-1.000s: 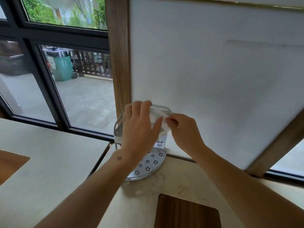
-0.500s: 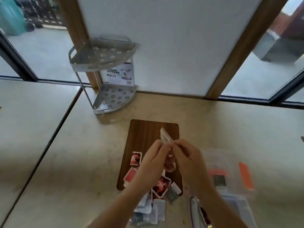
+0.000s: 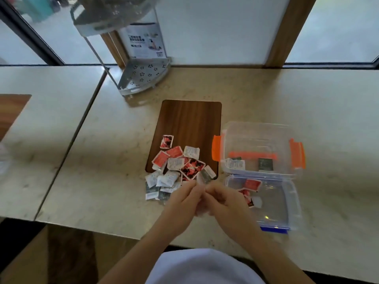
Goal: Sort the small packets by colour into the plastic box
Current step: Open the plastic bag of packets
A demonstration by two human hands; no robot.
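Note:
A pile of small packets (image 3: 176, 167), red, white and dark ones mixed, lies on the near end of a wooden board (image 3: 190, 121) and spills onto the table. To its right stands a clear box with orange clips (image 3: 287, 140); a white packet (image 3: 234, 165) and a dark packet (image 3: 265, 163) lie in it. Nearer me is a clear box with a blue clip (image 3: 287, 208) that holds red packets (image 3: 252, 184). My left hand (image 3: 182, 199) and my right hand (image 3: 225, 200) meet just below the pile. Their fingertips pinch a small pale packet (image 3: 200, 209), which is blurred.
A metal two-tier corner rack (image 3: 141, 78) stands at the back left against the wall, with a printed card behind it. A seam (image 3: 82, 128) splits the table on the left. The table's front edge (image 3: 102, 230) runs close below my hands.
The view has swung down from the rack to the table. My hands came down from the rack's upper shelf together with the pale packet and now hover by the pile.

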